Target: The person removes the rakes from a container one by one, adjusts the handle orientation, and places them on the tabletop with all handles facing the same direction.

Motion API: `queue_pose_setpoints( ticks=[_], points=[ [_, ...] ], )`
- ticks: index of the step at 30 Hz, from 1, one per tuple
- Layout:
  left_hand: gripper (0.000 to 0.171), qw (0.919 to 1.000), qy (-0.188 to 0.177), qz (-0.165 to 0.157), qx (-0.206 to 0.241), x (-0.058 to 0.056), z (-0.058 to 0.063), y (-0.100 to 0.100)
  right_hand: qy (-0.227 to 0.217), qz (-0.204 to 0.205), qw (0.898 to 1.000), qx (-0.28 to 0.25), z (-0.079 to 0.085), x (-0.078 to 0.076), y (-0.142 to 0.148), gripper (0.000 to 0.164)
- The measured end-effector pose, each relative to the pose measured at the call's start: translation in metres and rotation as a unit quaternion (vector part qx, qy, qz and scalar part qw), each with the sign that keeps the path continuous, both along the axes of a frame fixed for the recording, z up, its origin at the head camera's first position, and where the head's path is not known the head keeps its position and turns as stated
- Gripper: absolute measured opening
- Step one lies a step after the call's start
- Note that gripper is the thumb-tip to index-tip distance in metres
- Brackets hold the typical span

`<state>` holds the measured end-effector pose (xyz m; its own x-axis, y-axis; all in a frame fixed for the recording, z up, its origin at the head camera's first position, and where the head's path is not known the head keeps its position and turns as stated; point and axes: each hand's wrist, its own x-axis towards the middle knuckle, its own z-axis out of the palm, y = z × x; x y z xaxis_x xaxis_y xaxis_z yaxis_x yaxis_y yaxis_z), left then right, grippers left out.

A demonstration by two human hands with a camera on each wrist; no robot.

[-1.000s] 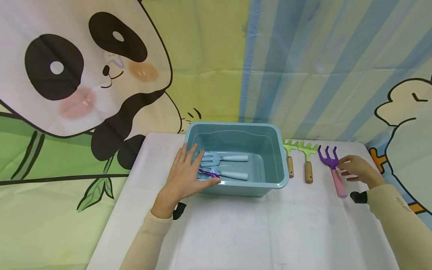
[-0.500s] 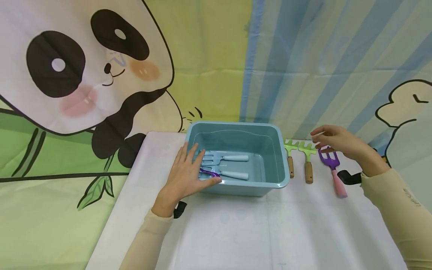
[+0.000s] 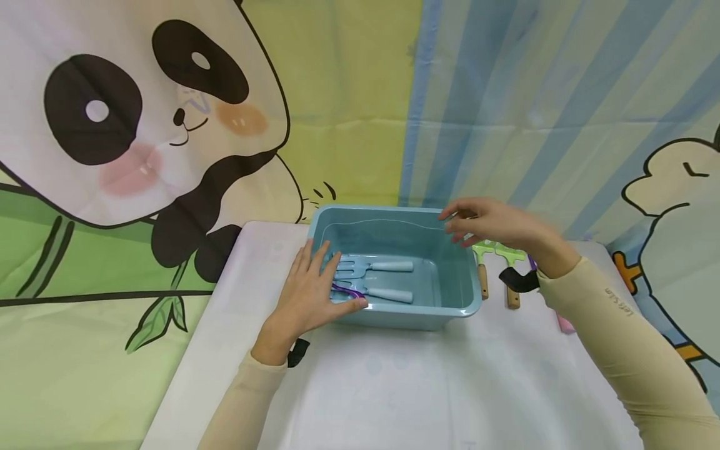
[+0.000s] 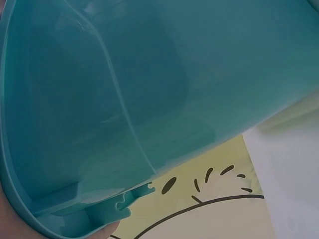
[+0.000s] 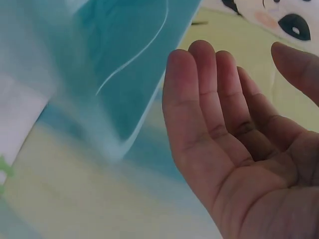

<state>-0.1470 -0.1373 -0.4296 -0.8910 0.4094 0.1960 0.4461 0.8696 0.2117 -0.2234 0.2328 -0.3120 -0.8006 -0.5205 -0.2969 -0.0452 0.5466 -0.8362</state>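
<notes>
A blue plastic basin [image 3: 388, 319] stands on the white-covered table. My left hand [image 3: 306, 290] rests on its left end with the fingers spread and straight. In the left wrist view the basin wall [image 4: 139, 89] fills most of the picture. Two light blue hand forks [image 3: 388, 294] lie inside, beside a purple tool [image 3: 349, 289] partly hidden by my left hand. My right hand [image 3: 486, 220] is over the basin's back right corner, holding nothing; in the right wrist view its fingers [image 5: 182, 94] bend slightly, with the palm bare.
Right of the basin lie two green hand rakes with wooden handles [image 3: 513, 298], their heads partly behind my right hand. A purple hand fork with a pink handle [image 3: 565, 324] is mostly hidden under my right forearm. A printed panda curtain [image 3: 349, 125] hangs behind the table.
My right hand has moved left from beside the purple hand fork, over the green rakes, to the basin's back right corner. The left hand has stayed on the basin.
</notes>
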Motion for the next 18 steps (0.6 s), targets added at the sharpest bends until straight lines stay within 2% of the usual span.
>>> queue_pose_setpoints(
  ticks=[4,9,13,18],
  points=[
    [0.117,1.0,-0.003,0.004,-0.003,0.0,0.0,0.0,-0.003,0.039,0.999,0.003,-0.003,-0.01,-0.029,0.04],
    [0.117,0.9999,-0.007,0.009,-0.005,-0.001,-0.001,0.0,-0.029,0.115,0.992,0.031,-0.016,-0.024,-0.064,0.034],
    [0.117,1.0,0.001,0.007,-0.003,-0.001,-0.001,-0.001,-0.058,0.163,0.983,0.069,-0.036,-0.036,-0.09,0.028],
    [0.115,1.0,0.009,0.001,0.003,0.0,-0.002,-0.001,-0.099,0.178,0.975,0.092,-0.064,-0.05,-0.113,0.031]
  ],
)
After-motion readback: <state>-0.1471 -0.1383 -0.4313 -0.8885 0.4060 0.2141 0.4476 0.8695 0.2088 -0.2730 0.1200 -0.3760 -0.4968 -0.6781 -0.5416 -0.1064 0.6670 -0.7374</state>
